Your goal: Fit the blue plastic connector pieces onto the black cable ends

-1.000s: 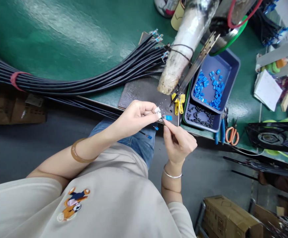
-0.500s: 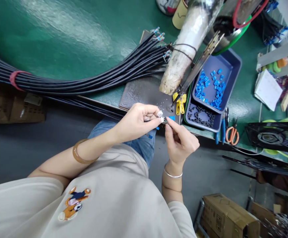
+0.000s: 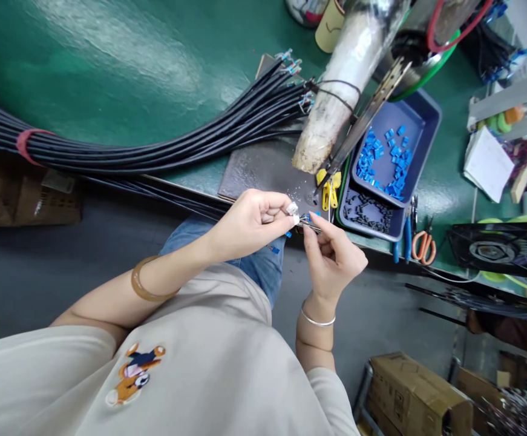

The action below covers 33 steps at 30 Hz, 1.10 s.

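Note:
My left hand [image 3: 263,218], with white wrapping on its thumb and index fingertips, pinches the end of a black cable at the bench edge. Thin wires [image 3: 305,219] stick out past those fingertips. My right hand [image 3: 333,248] is closed in a pinch over the wires, thumb against index finger. A slim greyish strip shows between its fingertips; whether it is a wire or a thin tool I cannot tell. Just behind the right fingertips a small blue piece [image 3: 316,214] is partly hidden. More blue-tipped ends [image 3: 272,248] hang below my left hand, over my lap.
Black cables [image 3: 154,154] with stripped ends lie bundled on the green bench [image 3: 122,60]. A wrapped post [image 3: 331,97] leans over a dark board [image 3: 258,172]. Yellow cutter [image 3: 330,191], trays [image 3: 420,139] of blue and black parts, pliers [image 3: 408,236], orange-handled scissors [image 3: 423,247] and a fan [image 3: 499,249] stand rightward.
My right hand has shifted slightly right and its fingertips have parted a little from the left ones, so more of the wires shows. My left hand keeps its pinch in place.

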Available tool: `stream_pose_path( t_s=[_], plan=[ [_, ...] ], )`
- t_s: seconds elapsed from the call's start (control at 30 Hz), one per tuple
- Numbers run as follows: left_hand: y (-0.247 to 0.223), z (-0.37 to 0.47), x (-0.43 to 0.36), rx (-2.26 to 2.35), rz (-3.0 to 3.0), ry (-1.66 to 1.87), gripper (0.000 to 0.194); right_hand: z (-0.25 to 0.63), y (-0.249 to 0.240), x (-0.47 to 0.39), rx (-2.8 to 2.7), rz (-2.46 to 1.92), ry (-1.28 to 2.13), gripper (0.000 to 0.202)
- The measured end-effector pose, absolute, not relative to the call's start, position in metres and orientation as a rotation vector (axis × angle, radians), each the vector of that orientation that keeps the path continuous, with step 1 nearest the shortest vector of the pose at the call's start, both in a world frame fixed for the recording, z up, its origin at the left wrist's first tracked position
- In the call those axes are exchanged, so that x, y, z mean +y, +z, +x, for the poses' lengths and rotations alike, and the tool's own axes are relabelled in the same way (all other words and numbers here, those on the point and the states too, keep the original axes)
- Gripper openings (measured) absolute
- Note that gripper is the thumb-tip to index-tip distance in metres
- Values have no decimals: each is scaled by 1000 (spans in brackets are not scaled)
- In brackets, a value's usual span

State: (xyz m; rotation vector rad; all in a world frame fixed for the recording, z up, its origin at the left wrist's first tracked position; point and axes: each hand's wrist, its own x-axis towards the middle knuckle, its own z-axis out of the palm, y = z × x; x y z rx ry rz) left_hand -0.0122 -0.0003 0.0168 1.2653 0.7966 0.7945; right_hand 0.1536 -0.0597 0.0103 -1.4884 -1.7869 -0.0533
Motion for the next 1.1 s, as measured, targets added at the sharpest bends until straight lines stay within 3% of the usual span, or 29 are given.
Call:
stream_pose_path(
  t_s=[0.23, 0.33, 0.47, 0.53, 0.67, 0.8, 1.1],
  plan=[
    [19, -14, -1, 807, 1327, 793, 19, 154, 12, -59, -1918, -1430, -154, 14],
    [17, -13, -3, 806, 1437, 841, 15, 153, 13, -59, -1784, -1494, 110, 4],
    [14, -11, -7, 774, 1528, 921, 15, 158, 12, -56, -1471, -1468, 617, 18],
    [14, -10, -6, 783, 1456, 918, 15, 161, 13, -55, -1354, -1429, 673, 19],
    [17, -10, -3, 808, 1324, 880, 17, 161, 15, -59, -1372, -1482, 288, 11],
    [18, -10, -2, 791, 1326, 878, 19, 157, 12, -63, -1690, -1388, -125, 21],
    [17, -12, 2, 826, 1264, 805, 22, 168, 0, -58, -2078, -1255, -369, 35]
  ],
)
